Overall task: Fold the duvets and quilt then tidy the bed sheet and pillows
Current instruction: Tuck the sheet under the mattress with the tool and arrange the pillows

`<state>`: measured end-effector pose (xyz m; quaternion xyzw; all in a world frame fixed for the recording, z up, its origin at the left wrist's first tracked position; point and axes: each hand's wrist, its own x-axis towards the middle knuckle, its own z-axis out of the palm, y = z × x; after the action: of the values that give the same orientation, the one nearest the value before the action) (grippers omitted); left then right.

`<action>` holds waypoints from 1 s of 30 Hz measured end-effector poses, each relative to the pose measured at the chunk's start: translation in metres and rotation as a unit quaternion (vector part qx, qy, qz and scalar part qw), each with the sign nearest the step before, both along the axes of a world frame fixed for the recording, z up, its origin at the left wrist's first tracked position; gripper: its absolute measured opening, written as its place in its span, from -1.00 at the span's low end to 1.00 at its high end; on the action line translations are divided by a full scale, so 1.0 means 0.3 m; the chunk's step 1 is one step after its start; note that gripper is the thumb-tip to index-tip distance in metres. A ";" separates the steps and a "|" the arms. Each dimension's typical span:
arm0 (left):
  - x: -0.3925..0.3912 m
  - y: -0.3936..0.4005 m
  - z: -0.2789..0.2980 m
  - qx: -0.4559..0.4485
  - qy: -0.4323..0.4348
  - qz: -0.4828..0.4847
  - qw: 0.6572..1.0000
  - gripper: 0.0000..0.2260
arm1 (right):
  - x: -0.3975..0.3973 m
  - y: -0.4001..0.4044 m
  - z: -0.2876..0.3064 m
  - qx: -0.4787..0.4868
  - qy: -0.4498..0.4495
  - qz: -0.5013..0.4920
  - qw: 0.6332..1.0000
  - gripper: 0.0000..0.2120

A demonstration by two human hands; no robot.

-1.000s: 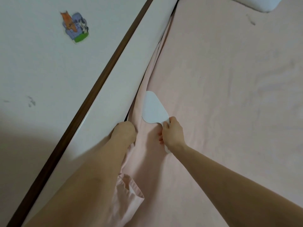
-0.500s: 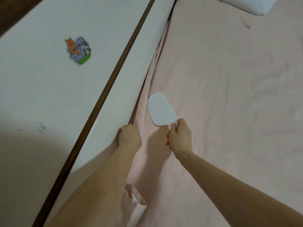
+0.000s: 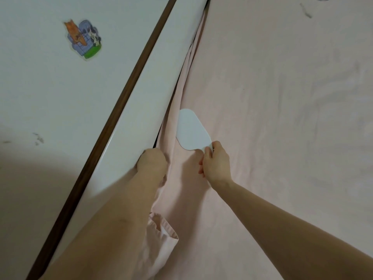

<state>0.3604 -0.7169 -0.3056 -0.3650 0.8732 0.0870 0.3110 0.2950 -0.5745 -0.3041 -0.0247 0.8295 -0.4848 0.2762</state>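
A home bedroom: pink bed sheet [image 3: 282, 118], cartoon sticker [image 3: 83, 38] on wall.

Bed sheet [image 3: 282, 118] fills the right; bed frame [image 3: 145, 98] runs along its left edge, wall [image 3: 40, 87] beyond. Left hand [image 3: 152, 163] at the gap between frame and sheet. Right hand [image 3: 216, 163] just right of it, paddle [image 3: 191, 130] lying on the sheet ahead.

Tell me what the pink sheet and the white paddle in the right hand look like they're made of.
The pink sheet looks like soft woven cloth, probably cotton, matte: it wrinkles and bunches in folds along the bed frame. The white paddle looks like smooth hard plastic: flat, even rounded edge, no creases. The right hand grips its handle.
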 end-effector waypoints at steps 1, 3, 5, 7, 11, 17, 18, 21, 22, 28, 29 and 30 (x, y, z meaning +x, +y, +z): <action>0.007 0.000 0.005 -0.010 0.010 -0.006 1.000 -0.75 | 0.003 0.001 0.004 -0.001 0.000 0.000 1.000 -0.85; 0.027 0.018 0.018 -0.038 0.041 -0.033 0.998 -0.75 | 0.008 0.006 0.009 -0.004 0.002 -0.002 1.000 -0.85; 0.051 0.046 0.045 -0.071 0.077 -0.058 0.993 -0.78 | 0.013 0.010 0.016 -0.009 0.005 -0.021 1.000 -0.86; 0.092 0.075 0.077 -0.090 0.150 -0.059 0.983 -0.89 | 0.028 0.011 0.028 -0.030 -0.011 -0.067 0.997 -0.89; 0.168 0.131 0.069 -0.041 0.367 -0.009 0.929 -0.93 | 0.055 -0.016 0.090 -0.129 -0.117 -0.113 0.978 -0.94; 0.135 0.172 0.076 0.171 0.431 0.107 0.879 -0.87 | -0.014 -0.106 0.111 -0.113 -0.159 -0.074 0.978 -0.82; 0.130 0.180 0.077 0.169 0.429 0.097 0.882 -0.88 | -0.026 -0.115 0.108 -0.104 -0.157 -0.070 0.980 -0.77; 0.113 0.184 0.115 0.132 0.456 0.014 0.880 -0.90 | -0.060 -0.154 0.115 -0.091 -0.154 -0.055 0.982 -0.71; 0.107 0.182 0.125 0.125 0.457 -0.008 0.881 -0.85 | -0.070 -0.165 0.116 -0.089 -0.155 -0.053 0.983 -0.75; -0.049 0.071 0.175 0.293 0.395 0.416 0.765 -0.45 | -0.117 -0.223 0.131 -0.120 -0.228 -0.084 0.962 -0.59; -0.081 0.042 0.189 0.287 0.369 0.420 0.778 -0.38 | -0.122 -0.224 0.138 -0.145 -0.249 -0.091 0.953 -0.57; -0.122 0.015 0.207 0.264 0.349 0.402 0.804 -0.41 | -0.140 -0.227 0.150 -0.172 -0.273 -0.098 0.942 -0.55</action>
<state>0.3237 -0.7125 -0.2434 -0.5325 0.6412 0.5525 0.0066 0.2530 -0.6426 -0.2593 0.1427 0.6249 -0.6326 0.4347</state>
